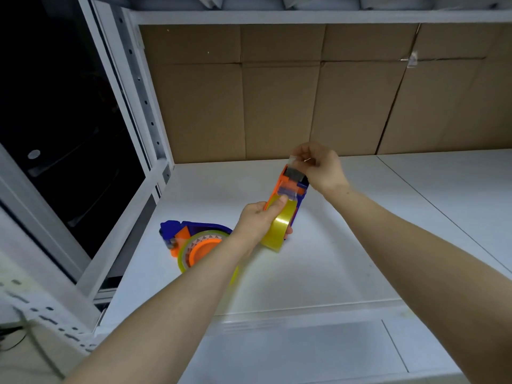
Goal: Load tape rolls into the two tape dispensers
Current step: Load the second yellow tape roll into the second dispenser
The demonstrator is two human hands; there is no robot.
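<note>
Tape dispensers: one blue-and-orange plastic dispenser (191, 239) lies at lower left of centre on the white counter (318, 273), a clear yellowish roll already seated. The second dispenser (291, 189) is mid-frame, its yellowish tape roll (279, 225) mounted, left hand (257, 220) clasping it. Right hand (318, 167) pinches the tape end (292, 159) over the cutter; threading seems all that remains.
</note>
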